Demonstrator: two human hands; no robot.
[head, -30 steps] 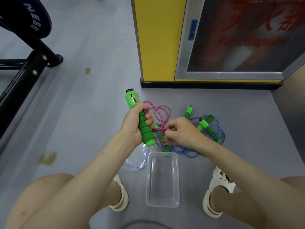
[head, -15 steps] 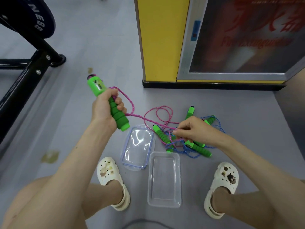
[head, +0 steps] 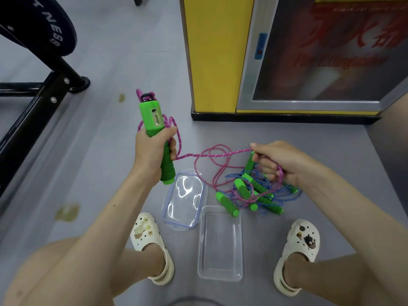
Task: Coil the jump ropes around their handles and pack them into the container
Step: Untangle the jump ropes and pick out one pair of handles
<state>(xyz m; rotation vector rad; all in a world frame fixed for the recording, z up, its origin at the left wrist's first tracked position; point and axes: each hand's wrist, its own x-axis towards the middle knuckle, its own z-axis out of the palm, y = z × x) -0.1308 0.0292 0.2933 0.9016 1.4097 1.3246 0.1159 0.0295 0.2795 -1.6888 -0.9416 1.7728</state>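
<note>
My left hand [head: 152, 151] grips a green jump-rope handle [head: 154, 122] upright above the floor, its counter end on top. A pink rope [head: 209, 154] runs from that handle across to my right hand [head: 280, 162], which holds the rope in curled fingers. Under my right hand lies a tangle of pink and blue rope with several green foam handles [head: 242, 188] on the floor. A clear plastic container [head: 220, 277] sits open between my feet. Its clear lid [head: 176, 224] lies beside it to the left.
A yellow pillar [head: 212, 54] and a glazed fire-extinguisher cabinet [head: 320, 102] stand right behind the ropes. A black fitness frame with a weight plate [head: 42, 25] fills the upper left. My feet in white clogs [head: 150, 237] flank the container. The grey floor extends to the left.
My left hand has brought the handle back toward the middle and more upright. My right hand has lifted off the pile and moved right, drawing the pink rope taut between both hands.
</note>
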